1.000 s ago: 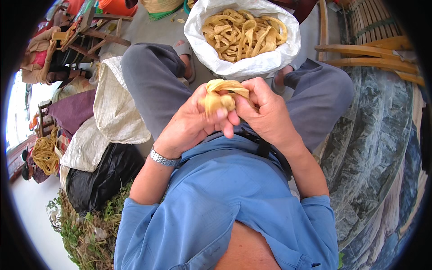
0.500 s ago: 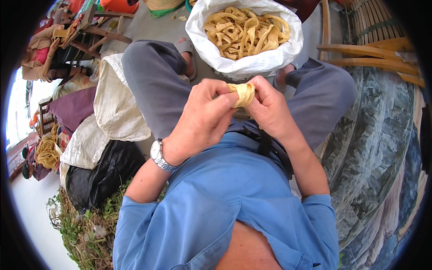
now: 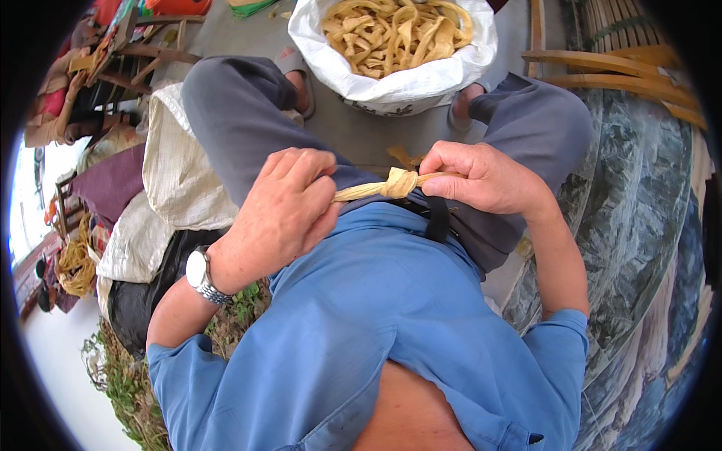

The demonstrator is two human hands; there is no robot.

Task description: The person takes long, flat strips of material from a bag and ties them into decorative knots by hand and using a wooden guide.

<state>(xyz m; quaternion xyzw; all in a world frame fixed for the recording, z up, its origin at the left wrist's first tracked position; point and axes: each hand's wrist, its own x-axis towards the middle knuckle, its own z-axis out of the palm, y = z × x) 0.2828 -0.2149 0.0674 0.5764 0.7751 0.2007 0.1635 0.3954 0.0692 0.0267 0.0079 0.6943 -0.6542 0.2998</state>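
A pale yellow knotted strip [image 3: 398, 183], which looks like dried vegetable or fibre, is stretched sideways above my lap. My left hand [image 3: 289, 197], with a silver watch on its wrist, is closed round the strip's left end. The thumb and fingers of my right hand [image 3: 485, 179] pinch it just right of the knot. Beyond my hands, between my feet, stands a white woven sack [image 3: 391, 96] with its rim rolled down. Many similar yellow strips [image 3: 398, 37] are heaped inside it.
Pale woven sacks [image 3: 180, 165] and a black plastic bag [image 3: 143, 301] lie at my left, above wilted green plants [image 3: 128, 383]. A wooden chair [image 3: 150, 49] and another person [image 3: 60, 98] are at far left. Bamboo furniture [image 3: 609, 68] stands at the right, by dark patterned sheeting [image 3: 624, 188].
My hands have moved apart, pulling the strip out straight with its knot now small and tight between them. The view has shifted slightly, so the sack appears higher.
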